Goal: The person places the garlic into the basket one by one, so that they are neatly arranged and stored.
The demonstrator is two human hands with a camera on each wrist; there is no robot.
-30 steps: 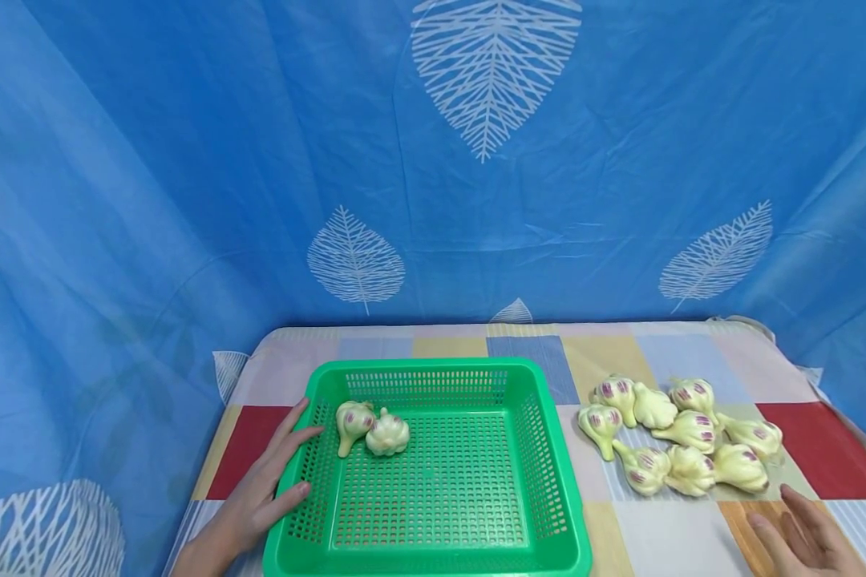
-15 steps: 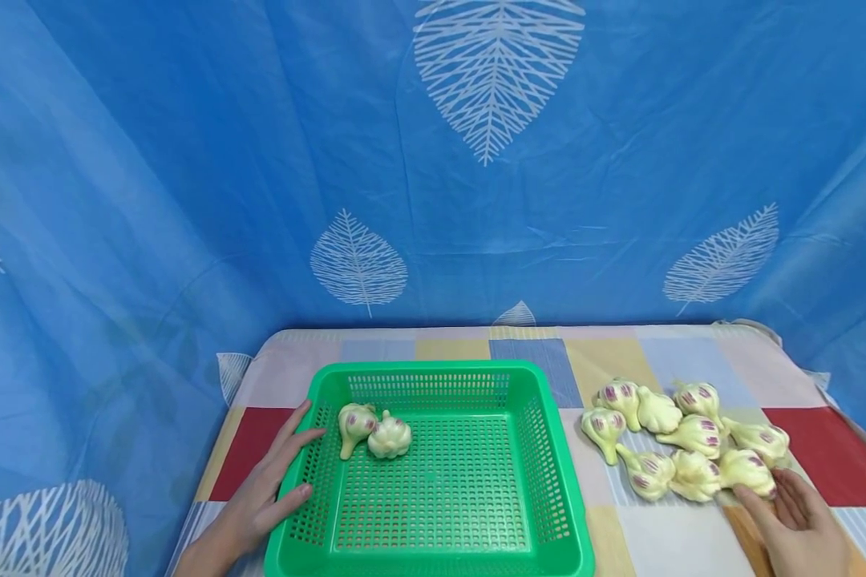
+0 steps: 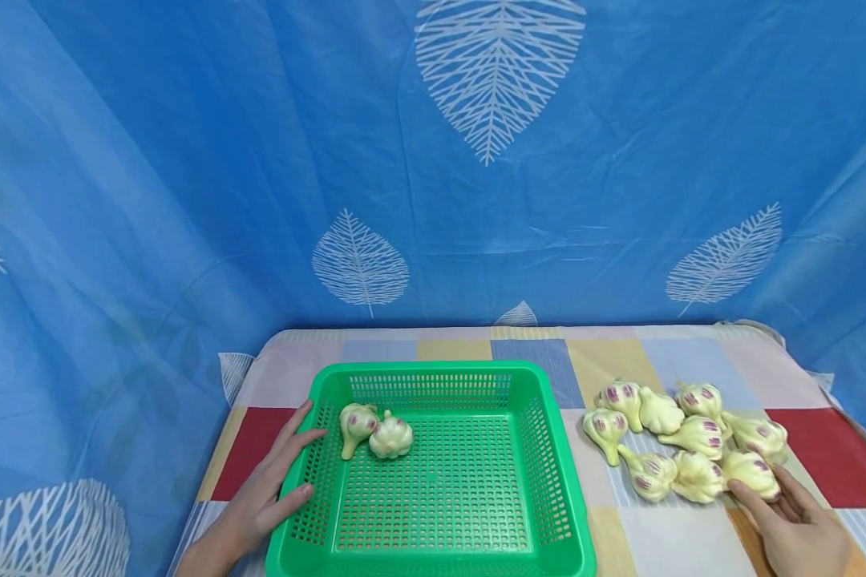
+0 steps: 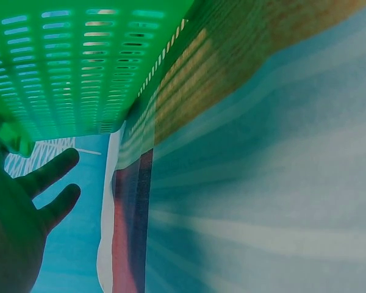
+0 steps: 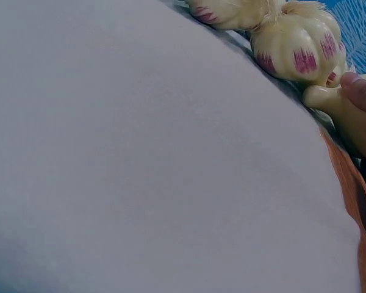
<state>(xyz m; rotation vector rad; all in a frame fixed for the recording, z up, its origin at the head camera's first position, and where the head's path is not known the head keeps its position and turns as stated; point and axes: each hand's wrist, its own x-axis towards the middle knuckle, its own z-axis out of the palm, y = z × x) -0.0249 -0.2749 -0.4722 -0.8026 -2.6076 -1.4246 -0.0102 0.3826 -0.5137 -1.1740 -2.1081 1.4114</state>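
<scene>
On the right of the table, my right hand (image 3: 801, 521) pinches a garlic bulb (image 3: 752, 474) between thumb and fingers. In the right wrist view its thumb (image 5: 363, 94) lies across that bulb's side. Several more garlic bulbs (image 3: 693, 437), cream with purple streaks, lie close around it. My left hand (image 3: 263, 489) rests at the left rim of a green plastic basket (image 3: 433, 553), fingers spread and straight. Two fingers (image 4: 52, 173) stretch out below the rim in the left wrist view. Inside the basket, at its far left, sit two garlic bulbs (image 3: 358, 421).
A patchwork cloth (image 3: 664, 545) covers the table. Behind and to the left hangs a blue curtain (image 3: 433, 200) with white leaf prints. The cloth shows between the basket and the garlic pile.
My right hand has moved up and left to the nearest garlic bulb at the pile's right side and taken hold of it. The left hand has stayed on the basket rim.
</scene>
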